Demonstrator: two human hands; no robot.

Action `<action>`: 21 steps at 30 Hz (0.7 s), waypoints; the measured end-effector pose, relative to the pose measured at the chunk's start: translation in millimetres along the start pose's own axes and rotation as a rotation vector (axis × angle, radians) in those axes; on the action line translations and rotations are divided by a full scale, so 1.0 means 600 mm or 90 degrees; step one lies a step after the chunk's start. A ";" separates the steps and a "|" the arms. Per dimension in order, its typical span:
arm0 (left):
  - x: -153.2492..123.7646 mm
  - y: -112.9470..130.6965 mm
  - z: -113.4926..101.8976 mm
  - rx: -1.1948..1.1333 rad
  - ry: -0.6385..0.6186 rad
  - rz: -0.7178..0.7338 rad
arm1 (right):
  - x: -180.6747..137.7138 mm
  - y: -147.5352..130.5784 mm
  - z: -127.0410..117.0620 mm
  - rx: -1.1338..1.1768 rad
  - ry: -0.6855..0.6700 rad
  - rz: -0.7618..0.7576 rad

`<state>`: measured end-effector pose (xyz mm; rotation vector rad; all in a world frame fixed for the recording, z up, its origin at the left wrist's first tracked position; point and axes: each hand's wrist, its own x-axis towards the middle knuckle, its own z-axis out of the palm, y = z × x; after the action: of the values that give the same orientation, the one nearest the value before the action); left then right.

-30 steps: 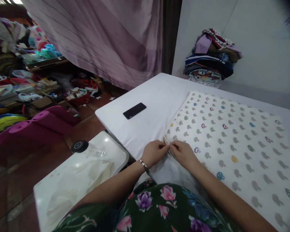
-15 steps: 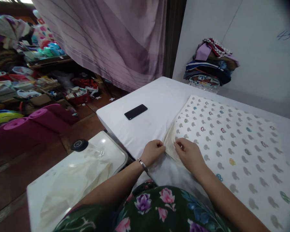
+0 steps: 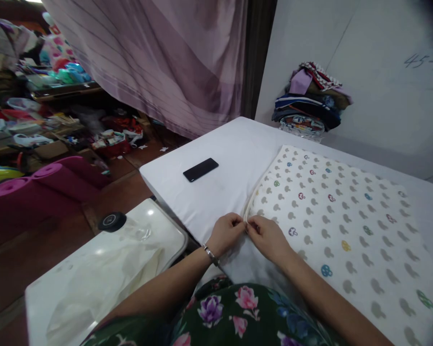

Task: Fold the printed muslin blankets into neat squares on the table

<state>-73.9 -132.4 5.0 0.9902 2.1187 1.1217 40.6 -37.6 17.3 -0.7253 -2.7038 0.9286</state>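
Observation:
A white cloth (image 3: 332,211) printed with grey and coloured mushroom-like shapes lies flat on the white-covered table, its layered edge facing left. At the near left corner of this cloth my left hand (image 3: 228,231) pinches the edge between thumb and forefinger. My right hand (image 3: 267,236) is closed on the same corner, its fingertips almost touching those of the left. Between the two hands only a small piece of pale edge shows; the fingers hide the rest.
A black phone (image 3: 201,169) lies on the white table (image 3: 238,144). To the left, a lower white table (image 3: 39,288) holds a round black object (image 3: 112,221) and a sheer pale sheet (image 3: 104,269). Folded clothes (image 3: 308,103) are stacked by the wall. A pink curtain (image 3: 173,57) hangs behind.
My right hand has moved left and brought the patterned top layer over to the edge beside my left hand. The pale underlayer that showed before is now mostly covered.

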 end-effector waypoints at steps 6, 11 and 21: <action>0.001 -0.004 -0.004 -0.023 -0.015 0.028 | -0.006 0.008 -0.001 0.070 0.043 0.008; 0.000 -0.005 -0.013 0.107 0.040 0.045 | -0.006 0.022 -0.002 0.228 0.102 0.034; 0.008 0.008 -0.004 0.327 0.002 0.055 | -0.014 0.013 0.007 -0.022 0.108 -0.003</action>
<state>-77.0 -127.7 9.4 1.3124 2.4443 0.6158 49.7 -38.6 8.9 -0.7675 -2.5780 0.7826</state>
